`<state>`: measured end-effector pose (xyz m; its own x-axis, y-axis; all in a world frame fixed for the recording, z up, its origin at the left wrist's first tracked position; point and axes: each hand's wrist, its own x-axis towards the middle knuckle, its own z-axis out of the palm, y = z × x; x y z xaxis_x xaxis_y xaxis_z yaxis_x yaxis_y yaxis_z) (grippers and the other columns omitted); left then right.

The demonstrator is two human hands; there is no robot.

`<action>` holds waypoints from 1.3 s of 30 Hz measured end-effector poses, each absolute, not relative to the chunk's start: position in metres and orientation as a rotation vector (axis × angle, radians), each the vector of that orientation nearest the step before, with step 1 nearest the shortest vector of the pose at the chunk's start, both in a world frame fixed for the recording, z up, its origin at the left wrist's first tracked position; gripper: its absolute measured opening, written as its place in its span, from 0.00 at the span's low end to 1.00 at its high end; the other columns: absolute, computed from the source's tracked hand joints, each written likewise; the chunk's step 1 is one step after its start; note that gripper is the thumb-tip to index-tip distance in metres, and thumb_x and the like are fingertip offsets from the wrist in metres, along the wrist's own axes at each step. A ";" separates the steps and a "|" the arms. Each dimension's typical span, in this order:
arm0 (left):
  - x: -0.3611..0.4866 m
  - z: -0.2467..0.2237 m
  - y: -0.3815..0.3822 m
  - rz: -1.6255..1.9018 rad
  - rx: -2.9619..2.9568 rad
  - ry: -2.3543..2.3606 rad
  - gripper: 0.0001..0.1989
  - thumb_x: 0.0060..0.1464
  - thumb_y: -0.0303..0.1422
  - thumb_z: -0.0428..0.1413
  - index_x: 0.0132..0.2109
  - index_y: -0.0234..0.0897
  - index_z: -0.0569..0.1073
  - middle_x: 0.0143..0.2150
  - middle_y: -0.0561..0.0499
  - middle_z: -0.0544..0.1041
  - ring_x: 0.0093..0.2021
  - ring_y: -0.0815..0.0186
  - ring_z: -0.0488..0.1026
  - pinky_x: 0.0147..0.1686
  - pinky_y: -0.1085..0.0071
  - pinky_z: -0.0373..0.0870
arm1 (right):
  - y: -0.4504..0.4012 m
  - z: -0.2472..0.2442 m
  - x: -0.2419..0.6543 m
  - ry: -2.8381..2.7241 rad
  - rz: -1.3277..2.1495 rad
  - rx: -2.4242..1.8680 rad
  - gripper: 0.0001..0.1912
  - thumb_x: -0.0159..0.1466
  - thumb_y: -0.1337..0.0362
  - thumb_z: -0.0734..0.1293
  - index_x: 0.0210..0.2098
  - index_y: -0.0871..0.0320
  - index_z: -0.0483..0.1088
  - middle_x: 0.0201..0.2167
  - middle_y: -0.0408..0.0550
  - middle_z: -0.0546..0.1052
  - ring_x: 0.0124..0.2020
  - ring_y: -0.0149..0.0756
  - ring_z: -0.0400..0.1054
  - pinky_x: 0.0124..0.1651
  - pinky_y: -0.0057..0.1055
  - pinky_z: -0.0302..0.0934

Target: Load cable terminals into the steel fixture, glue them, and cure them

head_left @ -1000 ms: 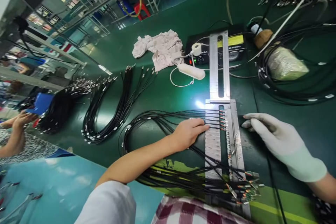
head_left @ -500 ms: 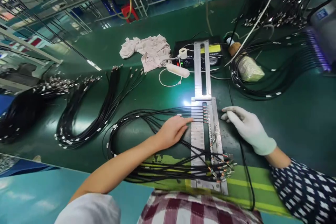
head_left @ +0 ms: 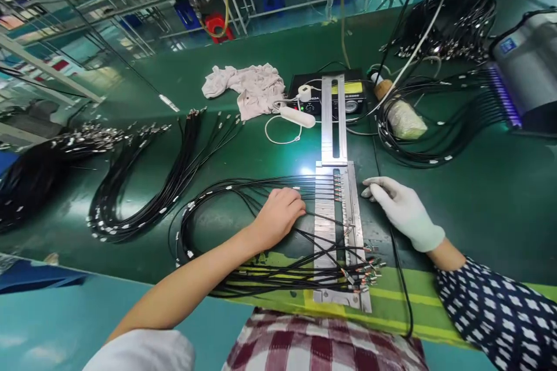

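My left hand, bare, is closed with its fingers curled round a black cable. The cable runs right from my fingers across a slotted metal fixture, its tip near the fixture's right rail. Above it, several cables lie side by side in the fixture, their stripped ends over the slot. My right hand, in a white glove, hovers right of the fixture, fingers loosely bent and apart from the cables, with nothing visible in them. A loose bundle of cable ends crosses the fixture's near end.
Behind the fixture stand a black control box and a crumpled cloth. Cable bundles lie at left. At right are a wrapped roll, a grey machine with purple light and a cable coil.
My left hand has drawn back left from the fixture, its pointing finger now curled round a cable that spans the fixture. My right hand stays beside the fixture. The view has shifted slightly.
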<state>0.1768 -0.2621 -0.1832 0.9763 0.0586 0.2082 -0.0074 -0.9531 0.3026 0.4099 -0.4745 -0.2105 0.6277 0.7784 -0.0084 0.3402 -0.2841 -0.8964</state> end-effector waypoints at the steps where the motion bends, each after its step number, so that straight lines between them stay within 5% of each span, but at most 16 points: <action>1: 0.179 -0.186 -0.264 0.341 2.910 0.028 0.12 0.70 0.32 0.46 0.42 0.35 0.73 0.42 0.44 0.76 0.45 0.59 0.69 0.46 0.61 0.63 | -0.475 -0.211 0.410 -0.889 0.566 -1.879 0.20 0.70 0.46 0.61 0.46 0.55 0.74 0.36 0.49 0.81 0.38 0.42 0.75 0.46 0.39 0.67; 5: 0.191 -0.194 -0.272 0.297 2.951 -0.214 0.11 0.70 0.29 0.46 0.52 0.34 0.71 0.47 0.44 0.77 0.48 0.59 0.70 0.48 0.62 0.63 | -0.475 -0.211 0.408 -0.888 0.562 -1.867 0.19 0.70 0.48 0.62 0.47 0.55 0.74 0.36 0.48 0.81 0.38 0.42 0.75 0.46 0.39 0.67; 15: 0.187 -0.192 -0.244 0.208 2.827 -0.364 0.19 0.68 0.24 0.40 0.57 0.35 0.71 0.43 0.46 0.75 0.41 0.66 0.71 0.41 0.72 0.70 | -0.472 -0.205 0.406 -0.877 0.580 -1.843 0.14 0.70 0.55 0.62 0.45 0.55 0.75 0.35 0.46 0.82 0.39 0.40 0.76 0.47 0.37 0.66; 39: 0.209 -0.168 -0.225 0.202 2.995 -0.716 0.18 0.72 0.28 0.38 0.56 0.32 0.71 0.38 0.47 0.78 0.34 0.65 0.70 0.34 0.68 0.65 | -0.472 -0.202 0.405 -0.922 0.538 -1.894 0.13 0.70 0.56 0.62 0.44 0.53 0.76 0.35 0.45 0.82 0.38 0.41 0.78 0.42 0.36 0.69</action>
